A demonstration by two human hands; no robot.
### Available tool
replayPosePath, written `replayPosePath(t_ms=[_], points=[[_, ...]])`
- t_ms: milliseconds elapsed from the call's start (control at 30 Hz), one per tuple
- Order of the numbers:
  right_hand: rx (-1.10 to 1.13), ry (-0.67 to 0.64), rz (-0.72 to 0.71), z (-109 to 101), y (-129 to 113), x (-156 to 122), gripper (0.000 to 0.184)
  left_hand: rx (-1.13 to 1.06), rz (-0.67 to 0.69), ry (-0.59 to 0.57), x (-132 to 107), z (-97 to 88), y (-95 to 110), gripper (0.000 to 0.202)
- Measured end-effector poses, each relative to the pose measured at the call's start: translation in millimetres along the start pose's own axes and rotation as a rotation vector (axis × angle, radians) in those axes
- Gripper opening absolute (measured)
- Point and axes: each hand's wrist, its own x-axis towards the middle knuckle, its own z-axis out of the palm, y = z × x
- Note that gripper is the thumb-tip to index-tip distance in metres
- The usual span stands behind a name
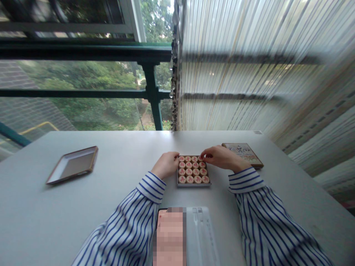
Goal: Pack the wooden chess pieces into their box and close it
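A small square box (193, 183) of round wooden game pieces (193, 171) with red characters rests on the grey table in front of me. My left hand (166, 164) curls against the box's far left corner, fingers closed near the top-left piece. My right hand (220, 156) reaches over the far right corner, its fingers pinched at the pieces in the top row. Whether either hand has lifted a piece I cannot make out. Both arms wear blue-striped white sleeves.
An upturned brown box lid (72, 164) lies at the left of the table (124, 207). A folded board or booklet (244, 154) lies right of the box. A white case (201, 236) sits at the near edge. Windows and bead curtains stand behind the table.
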Motion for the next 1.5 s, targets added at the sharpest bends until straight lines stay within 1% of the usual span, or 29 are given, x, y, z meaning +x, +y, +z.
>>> replayPosePath(t_ms=[300,500,667,1167,1500], points=[[-0.012,0.007,0.008,-0.1,-0.3,0.1,0.024,-0.001,-0.022,-0.004,-0.6,-0.7,1.4,0.027],[-0.002,0.006,-0.002,0.2,0.6,0.3,0.025,0.000,0.010,0.001,1.3,2.1,-2.3,0.029],[-0.004,-0.016,0.002,-0.3,0.0,0.2,0.025,0.011,-0.010,-0.006,1.6,2.1,-2.2,0.029],[-0.010,-0.007,-0.003,0.4,1.0,0.3,0.025,0.009,0.030,0.005,1.0,2.1,-2.6,0.029],[-0.015,-0.005,-0.014,2.0,2.7,0.8,0.024,0.007,0.003,-0.002,1.1,1.5,-2.2,0.029]])
